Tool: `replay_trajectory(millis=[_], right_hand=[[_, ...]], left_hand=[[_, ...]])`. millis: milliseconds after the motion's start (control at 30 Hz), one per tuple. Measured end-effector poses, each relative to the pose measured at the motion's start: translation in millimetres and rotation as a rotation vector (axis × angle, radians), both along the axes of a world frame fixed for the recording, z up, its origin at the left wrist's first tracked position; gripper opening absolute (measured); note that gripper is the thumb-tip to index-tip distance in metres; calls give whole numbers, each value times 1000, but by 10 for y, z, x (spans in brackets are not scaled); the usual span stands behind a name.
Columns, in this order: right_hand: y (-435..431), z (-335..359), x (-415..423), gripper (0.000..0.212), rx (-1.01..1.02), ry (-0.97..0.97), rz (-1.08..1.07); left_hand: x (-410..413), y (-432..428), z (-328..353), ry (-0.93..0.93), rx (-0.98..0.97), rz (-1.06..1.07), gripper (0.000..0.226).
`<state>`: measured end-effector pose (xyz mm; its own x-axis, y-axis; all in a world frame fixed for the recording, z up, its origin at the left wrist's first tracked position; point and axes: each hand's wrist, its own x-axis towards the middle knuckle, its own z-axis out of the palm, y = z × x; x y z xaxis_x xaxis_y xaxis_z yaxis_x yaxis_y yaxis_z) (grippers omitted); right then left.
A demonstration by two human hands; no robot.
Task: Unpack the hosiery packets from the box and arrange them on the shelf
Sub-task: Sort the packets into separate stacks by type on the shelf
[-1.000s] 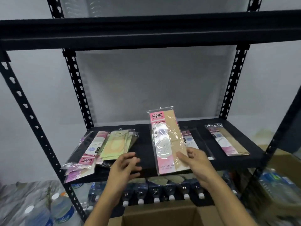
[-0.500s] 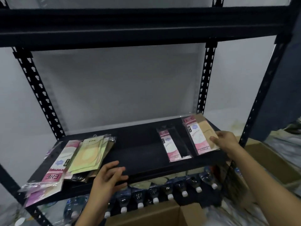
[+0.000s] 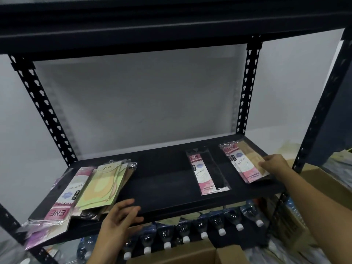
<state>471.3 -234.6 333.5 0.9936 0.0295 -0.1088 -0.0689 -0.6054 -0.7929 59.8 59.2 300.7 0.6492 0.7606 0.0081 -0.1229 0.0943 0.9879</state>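
On the black shelf board (image 3: 162, 180) lie several hosiery packets. A beige-and-pink packet (image 3: 245, 162) lies at the right end on top of another one, and my right hand (image 3: 274, 165) holds its right edge with curled fingers. A black-and-pink packet (image 3: 204, 173) lies alone right of the middle. At the left end sits a loose pile with green packets (image 3: 102, 184) and a pink packet (image 3: 66, 195). My left hand (image 3: 120, 220) hovers open at the shelf's front edge, holding nothing. The open cardboard box (image 3: 192, 256) is below, at the bottom of the view.
Rows of water bottles (image 3: 183, 233) lie on the level beneath the shelf. Perforated black uprights (image 3: 245, 92) frame the bay, with another shelf overhead. More cardboard boxes (image 3: 322, 180) stand to the right of the rack.
My right hand carried the beige-and-pink packet from the middle to the right end and laid it on the packet there. My left hand stayed near the front edge.
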Motion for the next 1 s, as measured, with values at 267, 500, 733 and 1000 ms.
replay_trajectory(millis=[267, 500, 733, 1000], right_hand=[[124, -35, -36, 36, -201, -44, -39], [563, 130, -551, 29, 10, -241, 26], [1488, 313, -1635, 11, 386, -203, 368], [2224, 353, -2631, 9, 439, -153, 597]], left_hand=[[12, 16, 2, 38, 27, 14, 14], [-62, 19, 176, 28, 66, 41, 14], [-267, 150, 376, 20, 155, 85, 14], [-484, 353, 513, 48, 205, 163, 15]])
